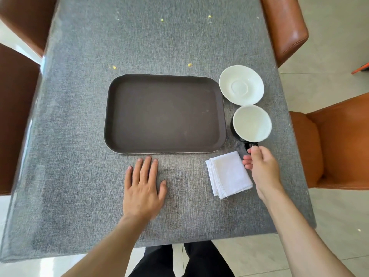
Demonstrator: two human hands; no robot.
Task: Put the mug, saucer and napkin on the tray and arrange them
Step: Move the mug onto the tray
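Note:
A dark brown rectangular tray (119,116) lies in the middle of the grey table with nothing on it. Right of its far corner sits a white saucer (241,84). Just nearer stands a mug (252,124), black outside and white inside, its handle pointing toward me. My right hand (261,166) pinches that black handle with thumb and fingers. A folded white napkin (229,173) lies on the table to the left of that hand. My left hand (142,186) rests flat and open on the cloth, just in front of the tray's near edge.
A grey tablecloth (79,176) covers the table. Brown leather chairs stand at the left (18,96) and orange ones at the right (339,140) and far right (283,27). The table's right edge runs close to the mug and saucer.

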